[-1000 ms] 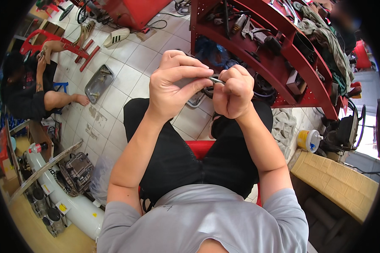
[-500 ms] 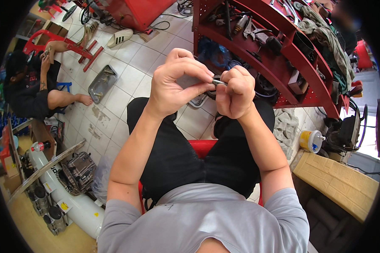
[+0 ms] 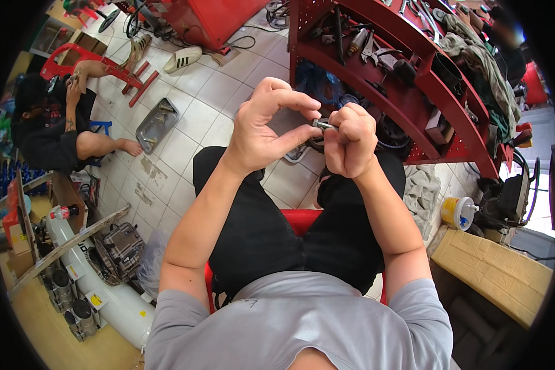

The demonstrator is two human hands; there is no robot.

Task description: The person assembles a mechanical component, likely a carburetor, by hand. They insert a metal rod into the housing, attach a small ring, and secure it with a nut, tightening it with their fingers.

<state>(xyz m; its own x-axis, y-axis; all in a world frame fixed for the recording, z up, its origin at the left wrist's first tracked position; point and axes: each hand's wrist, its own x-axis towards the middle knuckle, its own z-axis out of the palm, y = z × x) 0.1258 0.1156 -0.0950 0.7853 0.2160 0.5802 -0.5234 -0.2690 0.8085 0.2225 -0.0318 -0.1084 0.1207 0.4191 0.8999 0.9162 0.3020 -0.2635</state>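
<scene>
Right hand (image 3: 353, 139): fingers curled, pinching small metal part (image 3: 322, 124), short, shiny; part located between both hands; left hand (image 3: 253, 132): thumb and fingers parted in open loop, thumb tip beside part, contact unclear; red rack (image 3: 468, 123), metal, perforated side; grey tray (image 3: 147, 132), shallow, rounded corners; floor tiles (image 3: 211, 86), pale, square; grey cloth (image 3: 420, 191), crumpled.

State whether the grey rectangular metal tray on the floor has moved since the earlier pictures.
No: the tray keeps its place against the white floor tiles around it.
</scene>
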